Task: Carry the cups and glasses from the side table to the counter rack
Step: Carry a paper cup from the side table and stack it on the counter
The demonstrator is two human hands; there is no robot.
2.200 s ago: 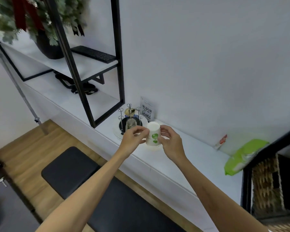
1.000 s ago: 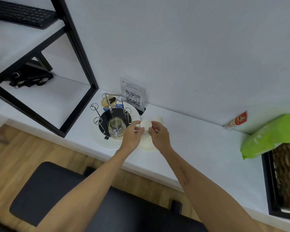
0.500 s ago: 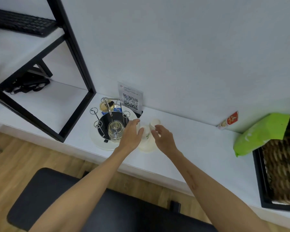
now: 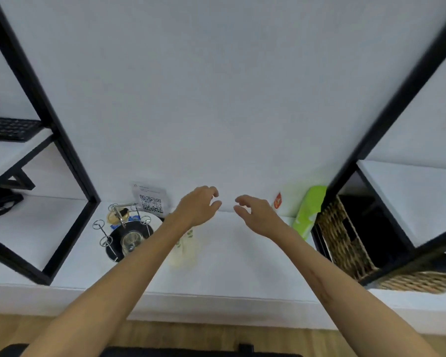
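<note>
Soft, even light fills the scene, leaving the white wall [image 4: 242,86] bright but greyish and free of glare. Shadows on the bench [image 4: 242,258] are faint. Wide-angle distortion splays the black shelf frames [image 4: 62,150] outward at both edges. Motion blur smears the cups [image 4: 188,249] under the left forearm and softens the basket [image 4: 345,240]; both hands stay fairly sharp.
</note>
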